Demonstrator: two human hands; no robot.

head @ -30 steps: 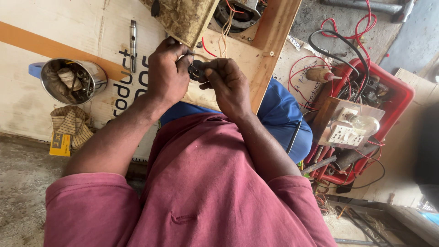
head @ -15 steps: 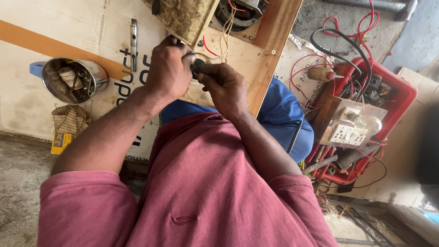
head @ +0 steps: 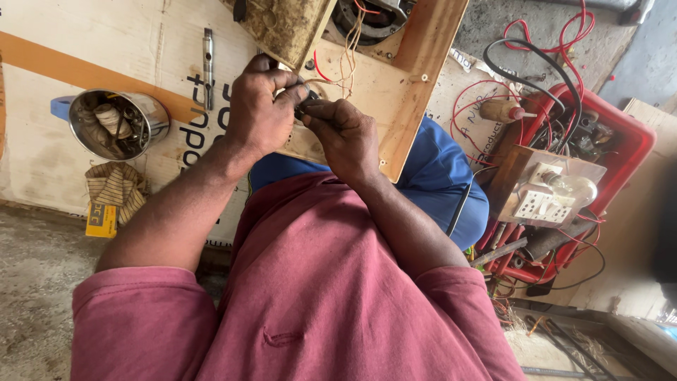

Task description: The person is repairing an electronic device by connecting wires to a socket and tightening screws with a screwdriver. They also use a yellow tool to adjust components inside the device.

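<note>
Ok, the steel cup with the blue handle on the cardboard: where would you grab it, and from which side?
Take the steel cup by its blue handle, coming from the side away from the hands. It appears to lie tipped, mouth toward the camera and full of small parts, so gripping the rim probably risks spilling them; the handle sticks out free.

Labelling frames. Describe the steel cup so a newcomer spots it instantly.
Start at the large sheet of cardboard with an orange band on the floor. The steel cup lies tipped near its lower edge, above a striped cloth. It alone is shiny and round, blue-handled, and stuffed with small parts.
</note>
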